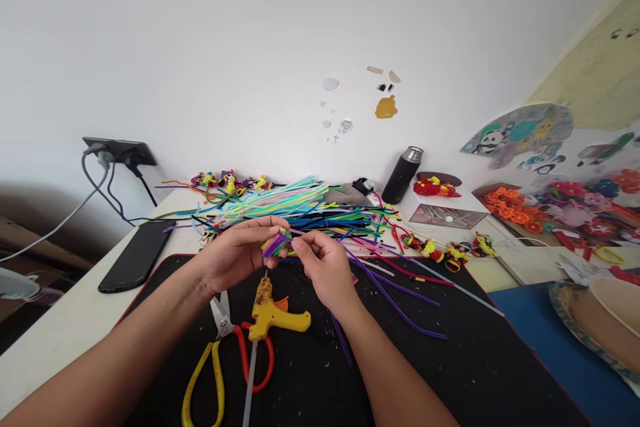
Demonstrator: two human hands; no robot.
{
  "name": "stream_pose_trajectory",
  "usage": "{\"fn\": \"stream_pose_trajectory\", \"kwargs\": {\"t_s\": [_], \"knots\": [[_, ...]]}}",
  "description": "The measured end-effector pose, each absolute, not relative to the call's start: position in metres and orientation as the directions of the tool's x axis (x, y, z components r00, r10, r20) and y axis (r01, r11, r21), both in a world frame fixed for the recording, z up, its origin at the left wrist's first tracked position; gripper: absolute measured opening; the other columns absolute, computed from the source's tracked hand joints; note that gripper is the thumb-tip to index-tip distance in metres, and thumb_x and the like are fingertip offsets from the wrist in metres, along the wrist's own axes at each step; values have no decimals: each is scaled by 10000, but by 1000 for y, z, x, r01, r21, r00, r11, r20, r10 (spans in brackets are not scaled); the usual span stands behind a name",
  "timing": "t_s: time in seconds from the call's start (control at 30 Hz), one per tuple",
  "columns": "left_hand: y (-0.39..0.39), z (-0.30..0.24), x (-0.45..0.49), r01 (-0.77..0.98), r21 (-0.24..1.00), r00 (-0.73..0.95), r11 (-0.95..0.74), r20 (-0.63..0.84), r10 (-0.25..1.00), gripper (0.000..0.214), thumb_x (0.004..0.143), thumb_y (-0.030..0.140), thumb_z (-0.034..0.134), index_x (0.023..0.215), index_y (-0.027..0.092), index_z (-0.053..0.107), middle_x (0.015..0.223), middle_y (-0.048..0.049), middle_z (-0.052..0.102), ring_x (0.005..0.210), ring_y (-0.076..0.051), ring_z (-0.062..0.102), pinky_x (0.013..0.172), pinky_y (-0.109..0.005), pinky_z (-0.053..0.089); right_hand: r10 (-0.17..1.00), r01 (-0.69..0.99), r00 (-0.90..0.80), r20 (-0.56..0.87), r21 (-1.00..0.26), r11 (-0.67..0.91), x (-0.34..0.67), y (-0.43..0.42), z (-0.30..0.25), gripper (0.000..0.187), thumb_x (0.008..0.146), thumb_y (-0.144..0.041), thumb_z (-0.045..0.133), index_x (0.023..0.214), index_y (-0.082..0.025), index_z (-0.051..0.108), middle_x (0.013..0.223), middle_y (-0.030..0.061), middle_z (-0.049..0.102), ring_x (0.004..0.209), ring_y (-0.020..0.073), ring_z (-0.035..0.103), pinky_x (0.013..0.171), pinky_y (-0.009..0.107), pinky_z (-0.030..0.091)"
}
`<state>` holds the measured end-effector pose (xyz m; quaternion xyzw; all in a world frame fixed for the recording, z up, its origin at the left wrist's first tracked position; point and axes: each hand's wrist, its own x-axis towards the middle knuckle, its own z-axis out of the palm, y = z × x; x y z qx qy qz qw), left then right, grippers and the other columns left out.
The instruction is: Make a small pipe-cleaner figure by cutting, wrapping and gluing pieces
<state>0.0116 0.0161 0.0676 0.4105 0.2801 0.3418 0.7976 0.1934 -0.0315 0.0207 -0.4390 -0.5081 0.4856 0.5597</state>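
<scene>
My left hand (pixel 240 250) is closed around a small pipe-cleaner piece (pixel 276 244) in purple, green and yellow, held above the black mat. My right hand (pixel 325 267) meets its right end, thumb and forefinger pinched together; what lies between those fingertips is hidden. Below them a yellow hot glue gun (pixel 275 317) lies on the mat, with a glue stick (pixel 251 380) running out of its back. Scissors (pixel 223 327) with one yellow and one red handle lie partly under the glue gun. Purple pipe cleaners (pixel 400 307) stretch out to the right of my right hand.
A heap of many-coloured pipe cleaners (pixel 300 210) lies behind my hands. A phone (pixel 135 257) rests at the left, near cables from a wall socket (pixel 120 150). A black flask (pixel 403 175), a small drawer box (pixel 445 205) and finished pipe-cleaner figures (pixel 457 252) stand at the back right.
</scene>
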Motion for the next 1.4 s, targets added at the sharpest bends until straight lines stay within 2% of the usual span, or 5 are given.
{"fn": "stream_pose_trajectory", "kwargs": {"t_s": [0.17, 0.77, 0.9, 1.1, 1.4], "knots": [[16, 68, 12, -302, 847, 619, 437, -174, 766, 224, 779, 272, 907, 940, 139, 825, 789, -88, 735, 698, -171, 682, 523, -204, 563, 989, -90, 17, 145, -985, 146, 194, -32, 20, 398, 899, -588, 740, 796, -209, 677, 577, -54, 459, 498, 111, 338, 454, 249, 236], [15, 59, 13, -339, 791, 649, 509, -195, 735, 198, 800, 173, 868, 967, 74, 824, 841, -110, 756, 708, -188, 727, 531, -223, 609, 982, -133, -42, 184, -975, 177, 197, -29, 18, 402, 901, -583, 762, 811, -204, 663, 568, -56, 477, 503, 111, 415, 454, 225, 292], [15, 54, 13, -348, 758, 667, 552, -213, 714, 197, 816, 173, 862, 977, 65, 825, 818, -112, 758, 695, -181, 728, 534, -217, 608, 982, -147, -51, 179, -974, 170, 197, -29, 18, 427, 889, -607, 769, 800, -207, 647, 591, -44, 526, 503, 108, 417, 451, 226, 290], [13, 54, 15, -376, 716, 699, 588, -198, 687, 190, 805, 166, 879, 957, 64, 826, 822, -102, 751, 707, -176, 725, 530, -205, 602, 983, -231, -87, 164, -963, 140, 195, -28, 19, 464, 855, -641, 789, 797, -210, 625, 591, -57, 532, 460, 83, 324, 429, 228, 250], [14, 51, 16, -389, 716, 668, 579, -214, 713, 190, 834, 131, 838, 1015, 83, 809, 841, -87, 745, 699, -176, 731, 517, -205, 602, 986, -254, -107, 126, -962, 96, 196, -25, 10, 468, 854, -641, 791, 835, -206, 617, 632, -34, 629, 452, 79, 360, 418, 222, 263]]}}
